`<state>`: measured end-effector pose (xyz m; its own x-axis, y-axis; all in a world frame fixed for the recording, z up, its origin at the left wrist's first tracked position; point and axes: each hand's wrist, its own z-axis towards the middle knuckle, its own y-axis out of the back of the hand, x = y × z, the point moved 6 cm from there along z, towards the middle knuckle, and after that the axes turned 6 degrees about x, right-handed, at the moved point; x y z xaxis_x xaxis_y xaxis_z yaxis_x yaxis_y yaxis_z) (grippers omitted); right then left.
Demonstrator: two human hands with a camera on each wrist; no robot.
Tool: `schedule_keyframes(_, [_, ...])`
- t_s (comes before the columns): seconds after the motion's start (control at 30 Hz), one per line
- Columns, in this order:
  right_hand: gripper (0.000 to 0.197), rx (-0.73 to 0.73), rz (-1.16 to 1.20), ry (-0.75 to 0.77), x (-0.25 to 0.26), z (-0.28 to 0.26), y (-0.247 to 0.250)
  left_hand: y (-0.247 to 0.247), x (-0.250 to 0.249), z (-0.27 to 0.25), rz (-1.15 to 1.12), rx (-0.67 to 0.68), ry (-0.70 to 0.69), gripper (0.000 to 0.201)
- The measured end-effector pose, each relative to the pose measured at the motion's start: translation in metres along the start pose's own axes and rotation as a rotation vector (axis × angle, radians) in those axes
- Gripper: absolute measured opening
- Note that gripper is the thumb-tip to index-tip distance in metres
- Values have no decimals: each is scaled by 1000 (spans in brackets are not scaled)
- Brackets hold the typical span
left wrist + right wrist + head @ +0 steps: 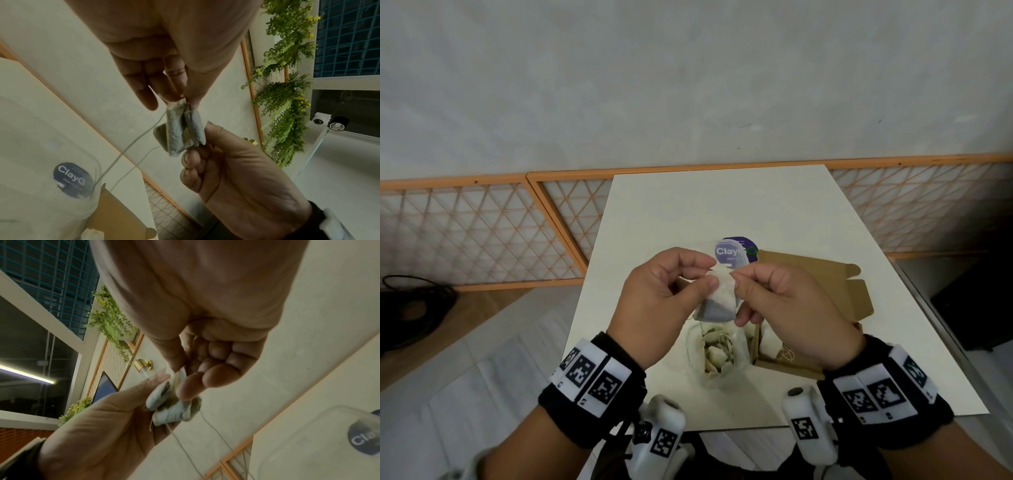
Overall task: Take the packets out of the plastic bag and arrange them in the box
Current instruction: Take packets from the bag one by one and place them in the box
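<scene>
A small white tea-bag packet [717, 303] hangs in the air between both hands, above the table. My left hand [688, 274] pinches its upper left edge with thumb and forefinger. My right hand [753, 291] pinches its right side. In the left wrist view the packet [183, 129] trails two thin strings down toward the clear plastic bag [30, 146]. The plastic bag [717, 356] lies under the hands, with several packets inside and a purple round sticker [736, 253]. The brown cardboard box [825, 301] sits open to its right and holds a few white packets [770, 346].
The white table [722, 205] stands against a grey wall with an orange lattice panel [482, 233]. The box's flaps [856, 274] stick out at the far right. A black cable [410, 301] lies on the floor to the left.
</scene>
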<state>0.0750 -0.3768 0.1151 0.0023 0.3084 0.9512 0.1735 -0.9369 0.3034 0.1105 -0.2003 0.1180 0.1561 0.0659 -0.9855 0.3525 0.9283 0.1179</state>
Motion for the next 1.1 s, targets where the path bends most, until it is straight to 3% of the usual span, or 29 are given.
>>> schedule_keyframes(0.17, [40,8,88,-7,8,-1,-1,3,-2,2,23,-19,-26,23])
schedule_keyframes(0.3, [7,0,114,34,11,1,-1,2,-4,4,27,-18,-34,24])
schedule_keyframes(0.43, [10,-1,67,103,11,4,3,2,1,2,60,-1,49,29])
schedule_keyframes(0.5, [13,17,65,142,15,4,3,-2,5,2,55,47,99,21])
schedule_keyframes(0.67, [10,14,7,156,17,7,-1,-2,8,0,-31,76,54,11])
schedule_keyframes(0.9, [8,-42,31,23,-17,10,-2,17,13,1,21,-29,29,15])
schedule_keyframes(1.0, [6,69,-215,-111,-62,13,-14,28,20,-3,48,-56,35,18])
schedule_keyframes(1.1, [17,175,-456,-216,-105,14,-31,35,28,-8,40,-60,65,17])
